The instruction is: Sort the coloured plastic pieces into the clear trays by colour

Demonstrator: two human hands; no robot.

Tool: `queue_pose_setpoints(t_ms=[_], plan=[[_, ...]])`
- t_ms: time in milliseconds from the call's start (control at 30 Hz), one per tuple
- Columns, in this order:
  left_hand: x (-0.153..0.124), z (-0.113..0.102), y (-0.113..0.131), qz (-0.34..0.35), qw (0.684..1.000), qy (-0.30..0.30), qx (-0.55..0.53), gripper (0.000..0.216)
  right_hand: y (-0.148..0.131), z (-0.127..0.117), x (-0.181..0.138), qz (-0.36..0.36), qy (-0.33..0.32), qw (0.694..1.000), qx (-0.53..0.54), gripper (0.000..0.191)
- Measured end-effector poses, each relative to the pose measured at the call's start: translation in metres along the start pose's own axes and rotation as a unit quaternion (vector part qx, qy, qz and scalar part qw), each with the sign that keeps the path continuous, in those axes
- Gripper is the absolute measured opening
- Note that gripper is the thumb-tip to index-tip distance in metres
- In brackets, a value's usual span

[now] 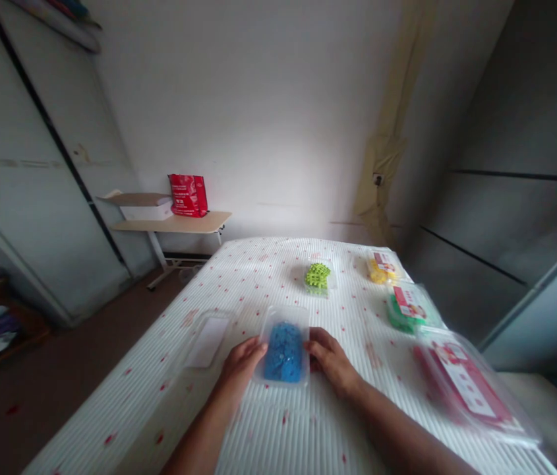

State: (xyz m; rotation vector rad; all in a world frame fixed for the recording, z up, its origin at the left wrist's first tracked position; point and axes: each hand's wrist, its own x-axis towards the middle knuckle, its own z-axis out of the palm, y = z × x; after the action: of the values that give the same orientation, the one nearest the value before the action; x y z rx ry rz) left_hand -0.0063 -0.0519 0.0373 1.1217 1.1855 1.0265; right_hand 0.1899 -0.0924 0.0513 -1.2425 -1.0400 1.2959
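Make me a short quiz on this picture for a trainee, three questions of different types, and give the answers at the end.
1. True or false: the left hand and the right hand hold opposite sides of the clear tub.

2. Multiple choice: what colour are the contents of that tub?
A) yellow
B) blue
C) red

3. Fill in the blank: the red bag stands on a ____ against the wall.

Key:
1. True
2. B
3. small table
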Motion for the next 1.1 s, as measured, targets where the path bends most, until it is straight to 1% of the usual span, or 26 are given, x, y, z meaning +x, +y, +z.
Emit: queue_pose_setpoints(t_ms=[100,233,333,400,467,533,600,700,800,867,1000,1100], plan=[[-0.002,0.001,0.006,0.0,1.0,-0.025,-0.003,0.036,0.0,0.001,-0.001,-0.014,0.001,1.0,-0.014,0.027],[-0.003,0.0,0.007,0.002,0.999,-0.04,0.002,0.041,0.004,0.002,-0.001,-0.043,-0.014,0.999,-0.01,0.035],[-0.004,0.002,0.009,-0.003,1.0,-0.029,0.002,0.043,0.006,0.003,0.0,-0.048,-0.013,0.999,-0.019,0.038],[-0.006,0.004,0.012,-0.006,1.0,-0.006,0.005,0.042,0.007,0.002,0.001,-0.041,-0.006,0.999,-0.028,0.038],[-0.011,0.005,0.017,0.01,1.0,0.016,0.021,0.036,0.008,0.001,0.001,-0.033,0.005,0.999,-0.026,0.041],[-0.017,0.004,0.021,0.037,0.997,0.017,0.061,0.029,0.008,-0.001,0.0,-0.018,0.02,0.999,-0.023,0.049],[-0.022,0.001,0.024,0.051,0.994,0.002,0.099,0.028,0.007,-0.003,-0.002,0.0,0.024,0.999,-0.027,0.057],[-0.026,-0.004,0.021,0.027,0.995,-0.014,0.1,0.029,0.005,-0.007,-0.009,0.018,0.002,0.999,-0.035,0.058],[-0.025,-0.006,0.011,-0.019,0.996,-0.014,0.085,0.031,0.003,-0.01,-0.022,0.007,-0.035,0.999,-0.035,0.049],[-0.025,-0.004,0.006,-0.036,0.996,-0.022,0.08,0.032,0.001,-0.012,-0.031,0.0,-0.059,0.998,-0.038,0.042],[-0.035,0.007,0.011,-0.044,0.995,-0.054,0.068,0.03,-0.003,-0.019,-0.05,-0.007,-0.084,0.996,-0.038,0.039],[-0.044,0.021,0.019,-0.068,0.995,-0.066,0.022,0.031,-0.004,-0.028,-0.061,-0.004,-0.073,0.997,-0.036,0.041]])
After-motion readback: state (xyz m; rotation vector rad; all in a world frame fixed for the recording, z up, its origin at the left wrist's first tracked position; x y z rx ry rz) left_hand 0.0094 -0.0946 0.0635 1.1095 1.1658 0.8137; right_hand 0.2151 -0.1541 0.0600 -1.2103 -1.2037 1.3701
